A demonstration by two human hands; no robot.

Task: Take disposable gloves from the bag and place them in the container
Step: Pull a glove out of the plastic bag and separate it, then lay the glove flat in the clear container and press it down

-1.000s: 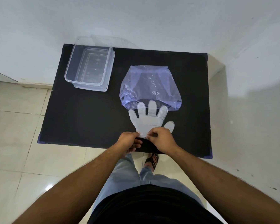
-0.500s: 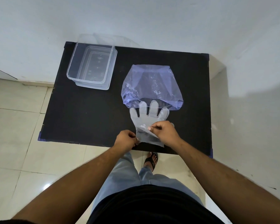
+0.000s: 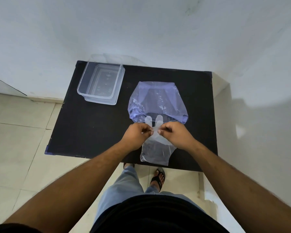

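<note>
Clear container (image 3: 100, 84) sits back left on the black table (image 3: 91, 128), no writing I can read on it. Left hand (image 3: 136, 133) and right hand (image 3: 173, 132) both pinch the glove (image 3: 155, 148) near its fingers, right in front of the bluish bag (image 3: 158, 100)

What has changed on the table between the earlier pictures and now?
Both hands moved up the glove, from its cuff to the finger end near the bag. The left hand and right hand now pinch it there, and its cuff lies flat at the table's near edge. The bag and the empty container stayed in place.
</note>
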